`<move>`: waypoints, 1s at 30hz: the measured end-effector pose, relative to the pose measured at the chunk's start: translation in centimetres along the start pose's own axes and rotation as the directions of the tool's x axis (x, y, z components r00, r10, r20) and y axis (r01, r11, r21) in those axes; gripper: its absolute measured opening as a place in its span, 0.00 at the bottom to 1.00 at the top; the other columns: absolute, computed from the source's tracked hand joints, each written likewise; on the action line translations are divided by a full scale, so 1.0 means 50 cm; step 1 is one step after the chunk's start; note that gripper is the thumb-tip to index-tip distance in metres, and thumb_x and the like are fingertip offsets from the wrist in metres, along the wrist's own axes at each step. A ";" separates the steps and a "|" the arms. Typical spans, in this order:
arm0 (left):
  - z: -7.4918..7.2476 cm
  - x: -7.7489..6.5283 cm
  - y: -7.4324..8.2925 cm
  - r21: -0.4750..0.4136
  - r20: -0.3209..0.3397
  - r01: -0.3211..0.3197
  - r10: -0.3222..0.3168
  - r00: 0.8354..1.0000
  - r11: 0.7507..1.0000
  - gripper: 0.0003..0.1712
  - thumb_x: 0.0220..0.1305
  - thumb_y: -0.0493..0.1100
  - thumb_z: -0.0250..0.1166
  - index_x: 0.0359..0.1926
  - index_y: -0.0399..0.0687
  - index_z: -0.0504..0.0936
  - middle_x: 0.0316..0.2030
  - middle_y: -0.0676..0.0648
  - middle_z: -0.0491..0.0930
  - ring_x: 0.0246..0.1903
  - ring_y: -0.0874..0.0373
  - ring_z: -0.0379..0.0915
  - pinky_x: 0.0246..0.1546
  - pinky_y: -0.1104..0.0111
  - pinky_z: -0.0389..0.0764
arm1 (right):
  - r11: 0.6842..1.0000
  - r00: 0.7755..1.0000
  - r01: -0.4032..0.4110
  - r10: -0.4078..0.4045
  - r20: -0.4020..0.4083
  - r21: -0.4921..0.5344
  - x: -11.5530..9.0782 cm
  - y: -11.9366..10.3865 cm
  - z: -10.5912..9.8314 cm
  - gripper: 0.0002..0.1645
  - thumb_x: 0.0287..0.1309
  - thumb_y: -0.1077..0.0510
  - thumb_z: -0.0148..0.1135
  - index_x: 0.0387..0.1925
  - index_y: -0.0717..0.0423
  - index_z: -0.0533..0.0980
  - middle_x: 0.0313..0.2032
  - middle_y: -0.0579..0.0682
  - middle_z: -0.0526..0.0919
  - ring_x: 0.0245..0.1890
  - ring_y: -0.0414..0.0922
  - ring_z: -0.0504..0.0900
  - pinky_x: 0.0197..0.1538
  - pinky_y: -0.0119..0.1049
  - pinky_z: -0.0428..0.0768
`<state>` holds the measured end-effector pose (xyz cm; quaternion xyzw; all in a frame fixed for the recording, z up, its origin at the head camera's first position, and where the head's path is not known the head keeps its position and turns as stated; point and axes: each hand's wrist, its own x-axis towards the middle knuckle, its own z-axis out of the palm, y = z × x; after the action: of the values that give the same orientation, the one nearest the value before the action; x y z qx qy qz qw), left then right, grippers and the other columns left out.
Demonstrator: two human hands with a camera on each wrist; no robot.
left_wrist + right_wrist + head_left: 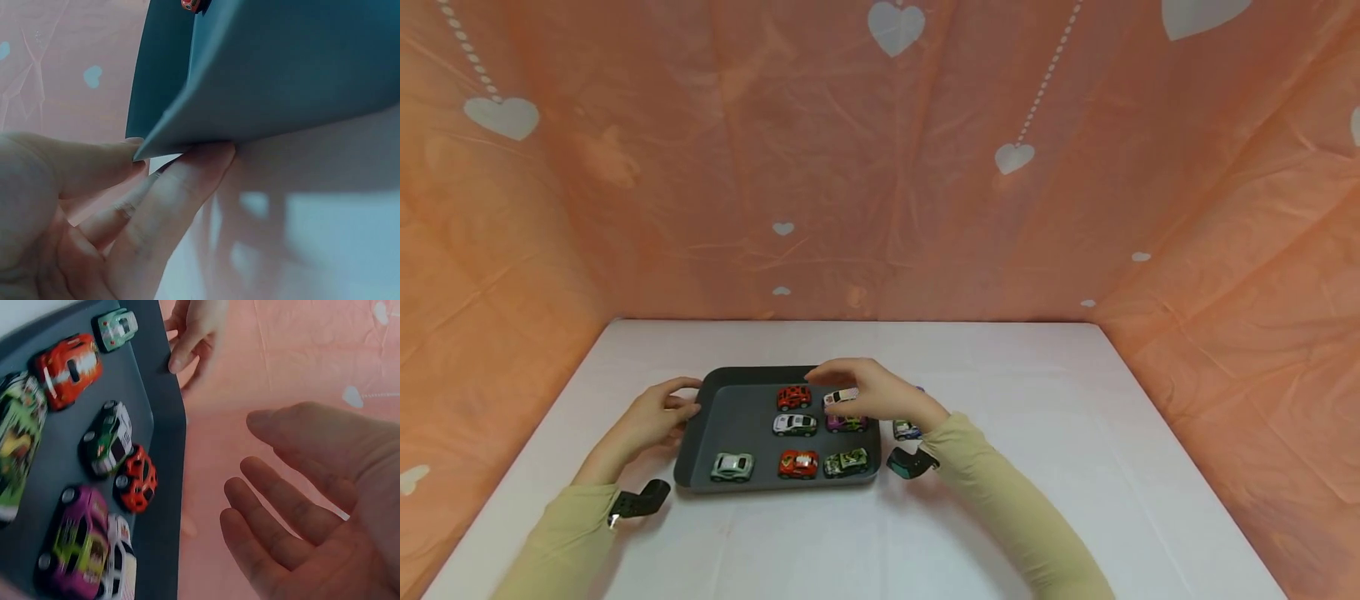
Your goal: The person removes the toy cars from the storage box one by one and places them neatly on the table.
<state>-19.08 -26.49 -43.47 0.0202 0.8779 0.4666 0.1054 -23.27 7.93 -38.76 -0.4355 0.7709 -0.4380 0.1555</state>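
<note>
My left hand (pixel 651 417) pinches the left rim of a dark grey tray (pixel 688 450). In the left wrist view its thumb lies at the lip and the fingers (pixel 181 194) are underneath. Several toy cars stand in the tray: a pale green one (pixel 732 467) at front left, an orange-red one (pixel 798 464), a green patterned one (pixel 846 462), a white one (pixel 794 425), a red black-spotted one (pixel 793 397) and a purple-green one (pixel 78 544). My right hand (pixel 872 392), fingers spread and holding nothing, hovers over the tray's back right, partly covering a white car (pixel 840 398).
Right of the tray, another toy car (pixel 906 430) stands on the white table (pixel 1037 400), partly hidden by the right wrist. Orange cloth walls (pixel 880 208) with pale hearts enclose the back and both sides.
</note>
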 end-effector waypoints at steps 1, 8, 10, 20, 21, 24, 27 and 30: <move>0.000 0.000 0.000 0.000 0.000 0.001 -0.001 1.000 1.000 0.27 0.69 0.35 0.56 0.65 0.33 0.61 0.45 0.27 0.77 0.26 0.52 0.79 0.23 0.60 0.79 | 1.000 1.000 0.000 -0.001 0.013 0.008 0.008 -0.002 0.004 0.27 0.56 0.68 0.65 0.58 0.63 0.72 0.57 0.59 0.76 0.58 0.53 0.73 0.59 0.46 0.69; -0.004 -0.003 0.000 0.013 0.007 0.011 -0.012 1.000 1.000 0.27 0.69 0.35 0.56 0.65 0.33 0.61 0.45 0.28 0.77 0.26 0.52 0.78 0.23 0.60 0.79 | 1.000 0.992 0.008 -0.009 0.129 0.005 0.052 -0.005 0.034 0.30 0.57 0.66 0.65 0.61 0.63 0.69 0.59 0.58 0.74 0.60 0.44 0.72 0.60 0.40 0.69; -0.004 -0.003 0.000 0.004 0.008 0.013 -0.013 1.000 1.000 0.27 0.69 0.35 0.56 0.65 0.33 0.61 0.43 0.30 0.78 0.26 0.52 0.77 0.23 0.60 0.78 | 1.000 0.989 0.007 -0.009 0.149 0.017 0.062 -0.006 0.043 0.30 0.57 0.65 0.66 0.62 0.61 0.69 0.60 0.57 0.73 0.60 0.41 0.72 0.60 0.37 0.69; -0.003 -0.003 0.002 -0.007 -0.001 0.001 -0.001 1.000 1.000 0.26 0.67 0.34 0.57 0.64 0.34 0.63 0.38 0.35 0.81 0.24 0.53 0.77 0.19 0.61 0.77 | 1.000 0.975 -0.015 0.014 0.222 0.002 0.111 -0.007 0.087 0.32 0.57 0.64 0.66 0.63 0.61 0.68 0.61 0.52 0.72 0.58 0.34 0.71 0.57 0.31 0.71; -0.003 -0.003 0.002 -0.006 -0.002 0.000 0.000 1.000 1.000 0.26 0.67 0.34 0.57 0.64 0.34 0.63 0.38 0.35 0.81 0.24 0.52 0.77 0.19 0.61 0.77 | 1.000 0.974 -0.017 0.015 0.228 0.004 0.115 -0.008 0.092 0.32 0.56 0.65 0.66 0.63 0.61 0.68 0.61 0.53 0.73 0.58 0.34 0.71 0.56 0.31 0.71; -0.003 -0.002 0.001 -0.009 -0.003 -0.004 0.004 1.000 1.000 0.26 0.67 0.34 0.57 0.64 0.33 0.63 0.38 0.34 0.81 0.25 0.52 0.78 0.19 0.61 0.77 | 1.000 0.970 -0.019 0.017 0.244 0.009 0.129 -0.009 0.105 0.33 0.55 0.66 0.67 0.62 0.62 0.69 0.61 0.55 0.73 0.58 0.35 0.71 0.56 0.28 0.70; -0.003 -0.002 0.000 -0.011 -0.002 -0.013 0.013 1.000 1.000 0.26 0.67 0.34 0.57 0.64 0.33 0.63 0.39 0.34 0.81 0.25 0.52 0.79 0.20 0.61 0.78 | 0.999 0.962 -0.027 0.019 0.272 0.024 0.141 -0.011 0.116 0.33 0.54 0.67 0.67 0.62 0.64 0.68 0.60 0.58 0.73 0.59 0.37 0.71 0.57 0.27 0.69; -0.003 -0.001 0.001 -0.011 0.000 -0.019 0.019 1.000 1.000 0.26 0.67 0.34 0.57 0.64 0.33 0.63 0.39 0.33 0.81 0.26 0.52 0.79 0.20 0.61 0.78 | 0.999 0.951 -0.042 0.032 0.308 0.024 0.151 -0.015 0.124 0.34 0.54 0.68 0.67 0.63 0.65 0.67 0.60 0.58 0.72 0.59 0.41 0.72 0.57 0.27 0.68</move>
<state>-19.04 -26.58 -43.32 0.0282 0.8750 0.4725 0.1011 -23.33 -1.69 -40.63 -0.4815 0.7385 -0.3736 0.2885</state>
